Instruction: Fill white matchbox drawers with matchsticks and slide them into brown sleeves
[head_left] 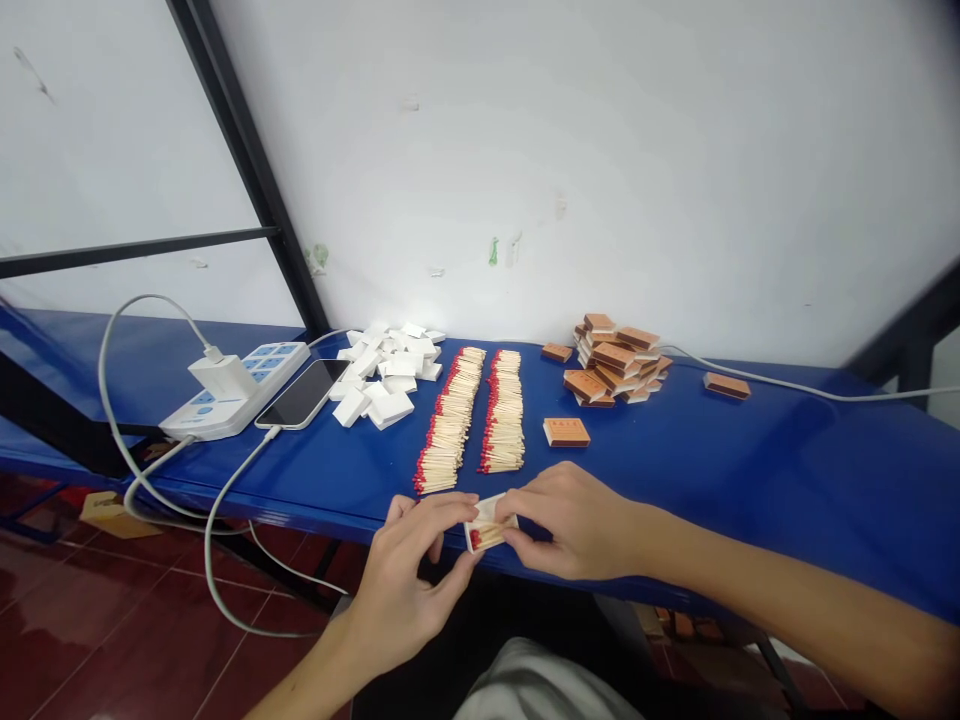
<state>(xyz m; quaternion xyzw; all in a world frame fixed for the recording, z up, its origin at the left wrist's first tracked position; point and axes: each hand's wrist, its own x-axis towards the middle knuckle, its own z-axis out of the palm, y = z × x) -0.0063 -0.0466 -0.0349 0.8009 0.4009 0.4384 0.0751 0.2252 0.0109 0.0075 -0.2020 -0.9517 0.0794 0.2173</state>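
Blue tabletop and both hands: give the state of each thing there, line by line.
Small white cardboard tray: open, holding some red-headed wooden matches
Left hand: gripping the tray
Right hand: fingers at the tray, grip unclear
Loose matches: in two rows
White box-shaped cardboard pieces: loosely heaped
Orange-brown matchboxes: most piled, a few apart
Flat rectangular phone: screen dark, cable attached
White block-shaped charger: plugged into the white power strip
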